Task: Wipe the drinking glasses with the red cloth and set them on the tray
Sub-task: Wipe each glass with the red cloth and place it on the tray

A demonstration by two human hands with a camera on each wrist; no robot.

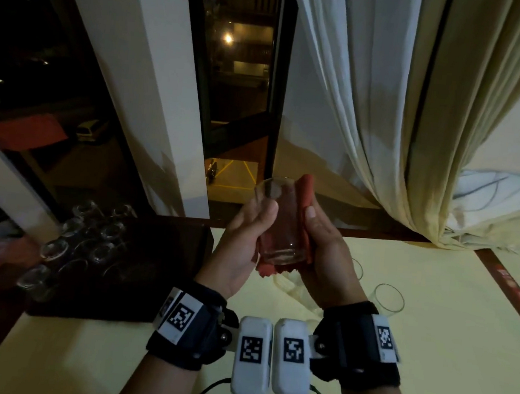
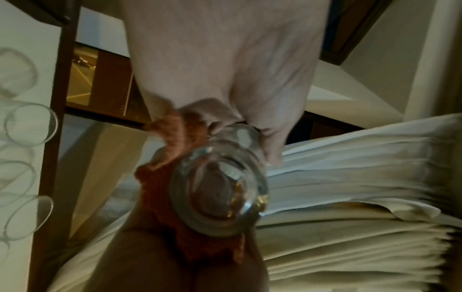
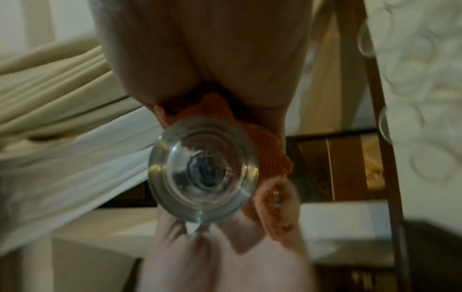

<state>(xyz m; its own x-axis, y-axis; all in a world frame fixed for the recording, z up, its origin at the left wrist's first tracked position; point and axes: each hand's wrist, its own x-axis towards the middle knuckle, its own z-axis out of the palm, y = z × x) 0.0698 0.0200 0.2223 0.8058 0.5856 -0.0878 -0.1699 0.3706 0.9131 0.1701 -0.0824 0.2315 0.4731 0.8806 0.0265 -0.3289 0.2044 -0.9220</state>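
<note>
While left hand (image 1: 242,245) fingers curl round the glass (image 1: 281,223), right hand (image 1: 326,248) clasps red cloth (image 1: 307,188)

The drinking glass (image 1: 281,223) is clear, smooth and glossy, with a thick base that catches bright glints in both wrist views. The red cloth (image 1: 306,200) wrapped against it looks matt and coarse, an open knit-like weave with a frayed edge. The worktop (image 1: 427,350) wears a pale yellow cloth covering, matt and slightly creased. The tray (image 1: 140,280) is dark and dull, its material hard to tell in the low light; the glasses on it (image 1: 71,250) gleam at their rims. The curtains (image 1: 399,114) are soft, pleated matt fabric. The wrist straps (image 1: 192,331) look like black matt fabric, bearing smooth white plastic housings (image 1: 252,358).
</note>
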